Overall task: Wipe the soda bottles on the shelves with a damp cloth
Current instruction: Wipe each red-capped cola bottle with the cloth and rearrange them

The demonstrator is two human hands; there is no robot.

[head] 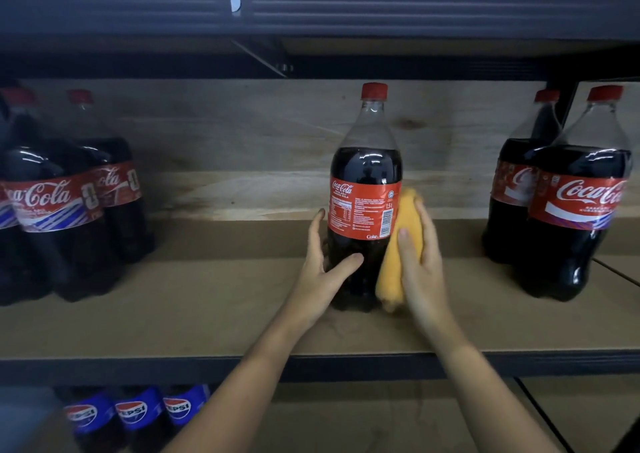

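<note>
A 1.5 L Coca-Cola bottle [365, 189] with a red cap stands upright in the middle of the wooden shelf [207, 307]. My left hand [322, 265] grips its lower left side, thumb across the dark front. An orange cloth [401, 252] lies against the bottle's right side, from the label down to the base. My right hand [420, 262] presses the cloth onto the bottle with straight fingers.
Several Coca-Cola bottles [62, 210] stand at the shelf's left end, two more Coca-Cola bottles [571, 217] at the right. Pepsi bottles [135, 414] sit on the shelf below. A dark upper shelf [311, 9] hangs overhead. The shelf's dark front rail [138, 369] runs across.
</note>
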